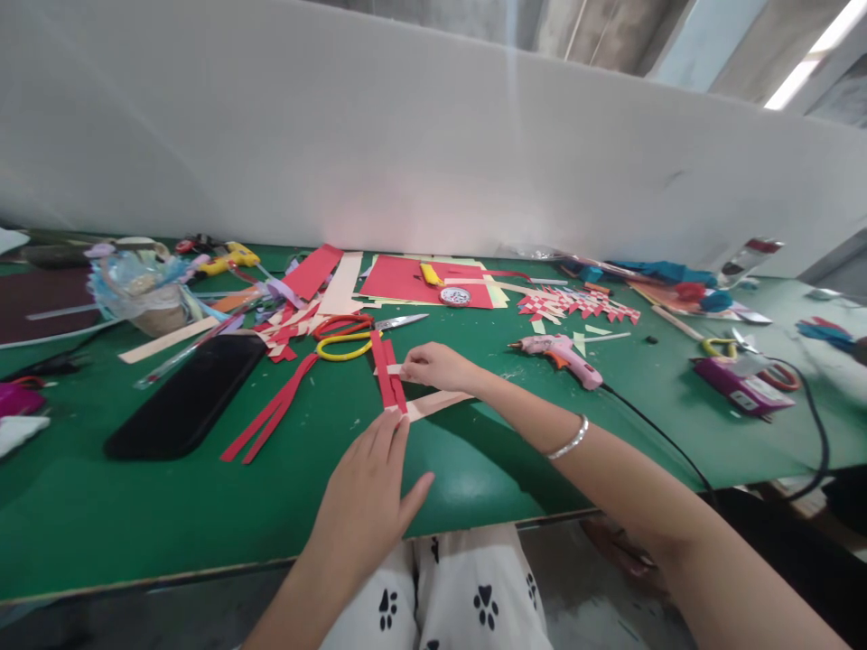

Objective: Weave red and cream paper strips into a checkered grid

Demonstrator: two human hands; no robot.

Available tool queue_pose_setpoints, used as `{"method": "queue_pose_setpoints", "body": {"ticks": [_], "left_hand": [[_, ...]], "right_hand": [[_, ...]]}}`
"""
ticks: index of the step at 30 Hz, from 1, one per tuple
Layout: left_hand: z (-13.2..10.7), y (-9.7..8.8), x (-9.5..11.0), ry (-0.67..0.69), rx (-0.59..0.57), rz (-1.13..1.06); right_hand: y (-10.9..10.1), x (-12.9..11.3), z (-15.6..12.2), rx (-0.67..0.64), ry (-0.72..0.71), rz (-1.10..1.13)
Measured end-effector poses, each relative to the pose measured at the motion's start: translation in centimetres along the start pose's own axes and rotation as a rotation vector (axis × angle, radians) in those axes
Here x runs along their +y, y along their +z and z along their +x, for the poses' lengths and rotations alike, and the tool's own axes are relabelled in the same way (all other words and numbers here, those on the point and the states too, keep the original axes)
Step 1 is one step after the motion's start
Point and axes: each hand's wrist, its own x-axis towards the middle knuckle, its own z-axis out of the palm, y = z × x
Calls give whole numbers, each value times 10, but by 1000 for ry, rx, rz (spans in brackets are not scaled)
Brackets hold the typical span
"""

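Observation:
Two red paper strips (387, 372) lie side by side on the green table (135, 506), crossed by cream strips (440, 403). My left hand (369, 492) lies flat with fingers stretched out, its fingertips pressing the near crossing of red and cream strips. My right hand (437, 366) is curled, pinching the end of the upper cream strip where it meets the red strips. A silver bangle (567, 440) circles my right wrist.
Yellow-handled scissors (352, 344) and a red-handled pair (342, 324) lie just behind the strips. A pink glue gun (561, 353) with black cord lies right. A black case (190, 393), loose red strips (271, 413), red paper sheets (413, 278) and a woven red-cream piece (575, 304) sit around.

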Motion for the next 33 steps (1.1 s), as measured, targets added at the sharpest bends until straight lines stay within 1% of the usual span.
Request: {"method": "queue_pose_setpoints", "body": {"ticks": [4,6,8,11,14,19,24,25,27,31,33], "left_hand": [[0,1,0,1,19,1],[0,1,0,3,22,4],[0,1,0,3,16,14],[0,0,1,6,9,31],[0,0,1,9,9,37],[0,0,1,5,12,21],[-1,0,0,-7,-10,6],[-1,0,-1,-12,-12,0],[-1,0,-1,-21,-9,-11],[-1,1,0,-8,-7,-24],[0,1,0,-1,-9,-24]], "right_hand": [[-4,2,5,-2,-82,-60],[-7,3,8,-25,-129,-74],[-11,3,8,-83,-182,-49],[-15,2,6,-203,-242,2],[-16,-2,1,-271,-236,24],[-15,-4,-2,-238,-178,-34],[-16,-3,-2,-282,-215,-38],[-15,-3,-2,-274,-215,-52],[-13,-3,-4,-211,-205,-116],[-3,-1,-11,28,-199,-308],[4,-1,-14,117,-173,-370]]}}
